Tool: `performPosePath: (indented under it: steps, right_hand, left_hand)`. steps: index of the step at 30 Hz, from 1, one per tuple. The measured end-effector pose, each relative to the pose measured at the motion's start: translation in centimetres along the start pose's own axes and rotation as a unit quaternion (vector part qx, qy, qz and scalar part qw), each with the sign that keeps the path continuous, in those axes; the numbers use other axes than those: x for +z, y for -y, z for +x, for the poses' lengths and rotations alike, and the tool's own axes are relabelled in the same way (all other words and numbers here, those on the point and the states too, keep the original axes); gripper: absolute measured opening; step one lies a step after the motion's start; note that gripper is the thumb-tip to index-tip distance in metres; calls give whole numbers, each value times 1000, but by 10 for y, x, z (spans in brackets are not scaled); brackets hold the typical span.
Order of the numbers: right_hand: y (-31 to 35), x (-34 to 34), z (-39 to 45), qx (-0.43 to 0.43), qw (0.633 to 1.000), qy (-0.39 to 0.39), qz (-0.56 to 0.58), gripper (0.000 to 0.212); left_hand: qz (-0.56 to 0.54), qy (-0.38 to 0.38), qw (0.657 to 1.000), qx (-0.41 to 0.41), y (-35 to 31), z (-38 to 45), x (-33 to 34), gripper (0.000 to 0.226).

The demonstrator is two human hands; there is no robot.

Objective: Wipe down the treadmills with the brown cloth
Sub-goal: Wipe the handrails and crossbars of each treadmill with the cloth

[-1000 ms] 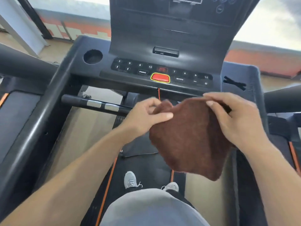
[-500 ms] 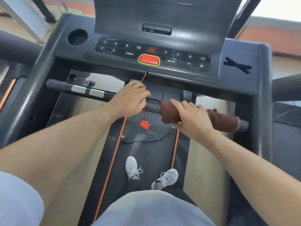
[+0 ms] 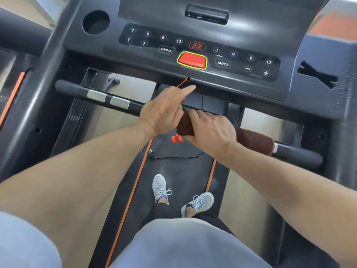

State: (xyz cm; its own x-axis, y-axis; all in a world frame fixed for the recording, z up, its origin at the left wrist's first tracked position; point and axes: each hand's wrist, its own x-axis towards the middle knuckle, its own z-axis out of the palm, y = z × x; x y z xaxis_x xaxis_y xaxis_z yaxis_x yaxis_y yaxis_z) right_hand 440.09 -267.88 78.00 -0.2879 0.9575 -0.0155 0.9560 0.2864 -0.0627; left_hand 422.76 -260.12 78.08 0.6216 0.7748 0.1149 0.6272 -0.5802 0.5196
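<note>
The brown cloth (image 3: 253, 140) is wrapped around the treadmill's black front handlebar (image 3: 100, 96), covering its middle and right stretch. My right hand (image 3: 210, 130) grips the cloth around the bar near its left end. My left hand (image 3: 164, 111) rests on the bar just left of the cloth, touching the cloth's edge, with its index finger stretched toward the console (image 3: 193, 41). How far the left fingers close around the bar is hidden.
A red safety cord (image 3: 182, 84) hangs from under the console, with its red clip (image 3: 176, 139) below my hands. A red stop button (image 3: 192, 60) and a cup hole (image 3: 96, 22) sit on the console. My feet (image 3: 161, 188) stand on the belt. Neighbouring treadmills flank both sides.
A second ago both hands held the cloth spread in the air. It then went around the handlebar. Since half a second ago my hands have drawn together at the bar's middle.
</note>
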Motion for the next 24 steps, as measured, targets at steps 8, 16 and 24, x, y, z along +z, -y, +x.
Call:
performPosePath:
  steps: [8,16,24]
  right_hand:
    - [-11,-19,15,-2,990,113,80,72]
    - [-10,-39,35,79,930,281,225,42]
    - [-32,-40,-27,137,971,186,54,53]
  left_hand:
    - [43,22,999,-8,-2,-1,0,62]
    - [33,35,999,-7,-2,-1,-5,62]
    - [70,38,996,35,-11,-4,-15,49]
